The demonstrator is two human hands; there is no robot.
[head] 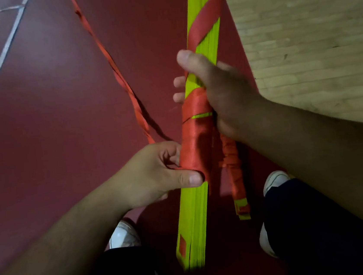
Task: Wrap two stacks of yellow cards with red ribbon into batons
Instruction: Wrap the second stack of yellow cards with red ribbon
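Two stacks in view. Main yellow card stack (193, 206) runs away from me, red ribbon (196, 149) wound thick round its middle, one spiral turn further up. Right hand (220, 92) is curled round the stack just above that wrap; left hand (157, 174) pinches the wrap's near edge w/ thumb. Second stack (243, 211) sits just right of the main stack, partly behind it. Loose ribbon tail (108, 55) trails off to its left. My read: cards light, stiff lengthwise but prone to fan; ribbon slick, so grip at the wrap.
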